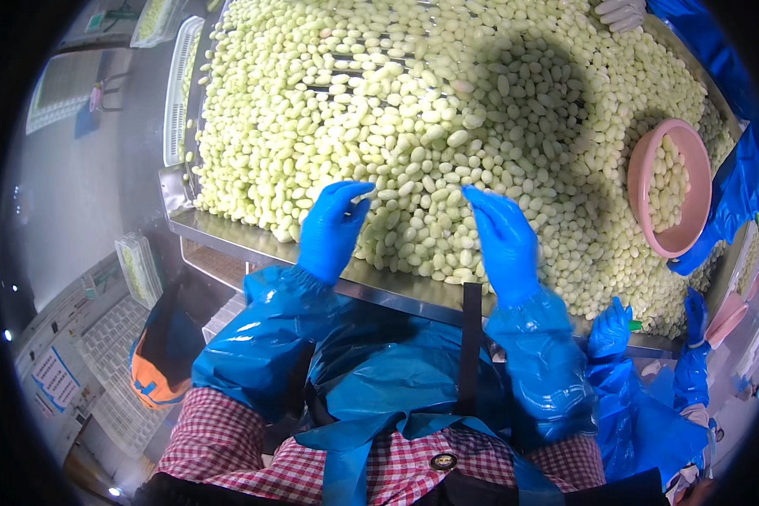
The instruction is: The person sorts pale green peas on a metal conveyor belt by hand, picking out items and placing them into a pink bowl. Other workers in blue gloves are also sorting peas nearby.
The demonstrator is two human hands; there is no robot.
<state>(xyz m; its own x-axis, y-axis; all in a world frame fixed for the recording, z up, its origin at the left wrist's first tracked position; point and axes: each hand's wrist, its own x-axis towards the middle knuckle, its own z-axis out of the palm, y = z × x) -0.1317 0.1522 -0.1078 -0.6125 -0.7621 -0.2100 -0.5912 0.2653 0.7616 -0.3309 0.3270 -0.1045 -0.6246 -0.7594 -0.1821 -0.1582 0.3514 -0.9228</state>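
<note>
Pale green oval fruits, like peeled grapes [417,171], cover a wide metal sorting table [411,294] before me. My left hand [336,231], in a blue glove, is over the fruits near the table's front edge, its fingers bent to the right. My right hand [505,243], gloved the same way, is across from it, fingers pointing up and to the left. Fruits show between the two hands, and neither hand visibly holds one. Dark slots of the table surface show among the fruits farther back.
At the right, a pink plastic bowl [640,190] of fruits rests on the heap. Co-workers' gloved hands [610,326] are at the lower right, another gloved hand [621,14] at the top right. White baskets [176,95] stand left of the table.
</note>
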